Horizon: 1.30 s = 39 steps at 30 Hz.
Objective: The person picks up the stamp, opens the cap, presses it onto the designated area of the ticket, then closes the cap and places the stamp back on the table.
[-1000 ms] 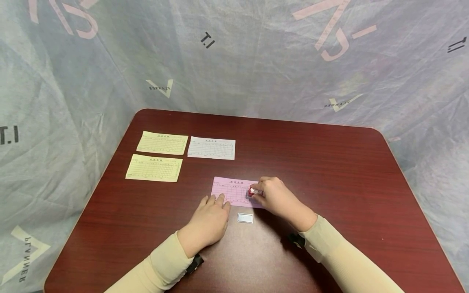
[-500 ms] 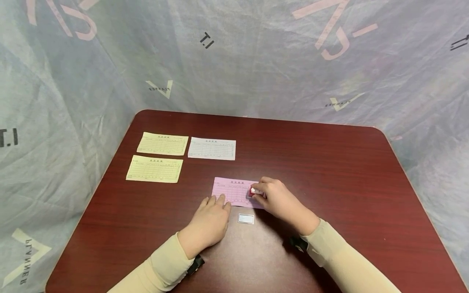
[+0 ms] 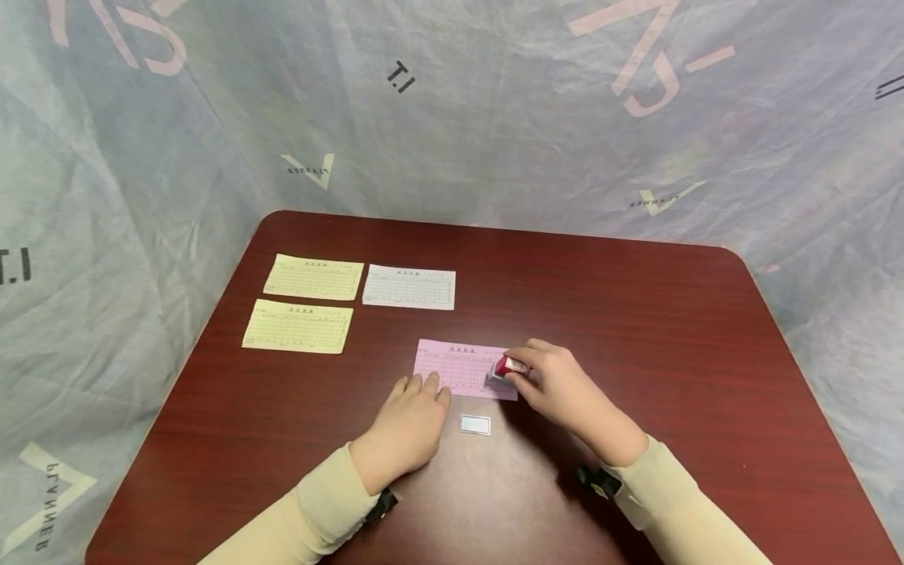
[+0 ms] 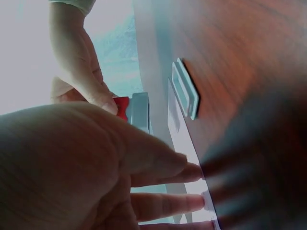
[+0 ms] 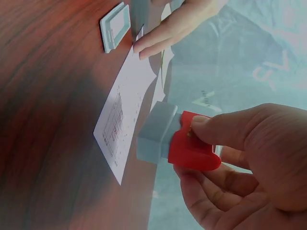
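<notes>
My right hand [image 3: 565, 384] pinches a red and grey stamp [image 5: 192, 141] between thumb and fingers. In the right wrist view the stamp's grey base is lifted off the pink form slip [image 3: 452, 369], where a reddish rectangular mark shows in the printed grid. My left hand [image 3: 410, 424] rests its straight fingertips on the slip's lower left edge. A small pale rectangular stamp cap [image 3: 475, 424] lies on the table just below the slip, between the hands.
Two yellow form slips [image 3: 314, 277] lie one below the other at the table's left. Beside the upper one is a white form slip [image 3: 409, 287]. The dark red table [image 3: 636, 314] has a grey printed cloth [image 3: 494, 118] hanging behind it.
My right hand has raised the stamp from the pink slip and drawn it slightly right, tilting it. The pink slip has shifted a little right. My left hand stays nearly in place.
</notes>
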Motion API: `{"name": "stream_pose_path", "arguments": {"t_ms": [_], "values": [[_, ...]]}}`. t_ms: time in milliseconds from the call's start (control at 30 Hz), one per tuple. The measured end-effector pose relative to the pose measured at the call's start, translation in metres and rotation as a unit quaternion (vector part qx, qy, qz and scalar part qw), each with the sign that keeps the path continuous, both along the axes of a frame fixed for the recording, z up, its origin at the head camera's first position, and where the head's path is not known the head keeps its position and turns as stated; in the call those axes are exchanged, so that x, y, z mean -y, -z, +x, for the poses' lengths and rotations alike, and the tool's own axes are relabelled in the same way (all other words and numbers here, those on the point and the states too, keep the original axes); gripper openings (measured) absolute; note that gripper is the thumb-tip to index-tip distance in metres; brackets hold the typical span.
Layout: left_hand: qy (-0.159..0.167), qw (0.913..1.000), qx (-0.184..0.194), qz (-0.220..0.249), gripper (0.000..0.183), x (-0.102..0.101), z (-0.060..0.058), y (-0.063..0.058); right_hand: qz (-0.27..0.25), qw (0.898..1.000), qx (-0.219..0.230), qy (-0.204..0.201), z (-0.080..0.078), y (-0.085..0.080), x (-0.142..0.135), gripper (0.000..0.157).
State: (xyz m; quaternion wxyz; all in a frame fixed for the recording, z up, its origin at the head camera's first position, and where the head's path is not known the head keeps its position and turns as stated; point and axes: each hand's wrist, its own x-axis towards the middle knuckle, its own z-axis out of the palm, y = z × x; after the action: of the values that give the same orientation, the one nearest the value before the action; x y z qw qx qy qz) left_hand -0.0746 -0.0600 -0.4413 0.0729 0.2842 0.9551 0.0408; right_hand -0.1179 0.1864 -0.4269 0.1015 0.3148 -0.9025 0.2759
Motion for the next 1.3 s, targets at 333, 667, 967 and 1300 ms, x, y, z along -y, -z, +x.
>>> {"name": "stream_pose_path", "arguments": {"t_ms": [333, 667, 967, 1300], "values": [[0.025, 0.9994, -0.009, -0.02, 0.037, -0.011, -0.011, -0.001, -0.013, 1.0, -0.013, 0.006, 0.009, -0.003, -0.009, 0.025], [0.047, 0.9985, -0.015, -0.022, 0.035, -0.02, -0.022, -0.002, -0.004, 1.0, -0.007, -0.002, 0.013, -0.003, -0.011, 0.024], [0.053, 0.9981, -0.004, -0.031, 0.032, -0.028, -0.032, -0.003, -0.008, 0.999, -0.022, -0.024, 0.018, -0.005, -0.011, 0.027], [0.05, 0.9975, 0.01, -0.05, 0.03, -0.044, -0.04, -0.006, 0.002, 0.999, -0.029, -0.021, 0.025, -0.006, -0.017, 0.027]]}}
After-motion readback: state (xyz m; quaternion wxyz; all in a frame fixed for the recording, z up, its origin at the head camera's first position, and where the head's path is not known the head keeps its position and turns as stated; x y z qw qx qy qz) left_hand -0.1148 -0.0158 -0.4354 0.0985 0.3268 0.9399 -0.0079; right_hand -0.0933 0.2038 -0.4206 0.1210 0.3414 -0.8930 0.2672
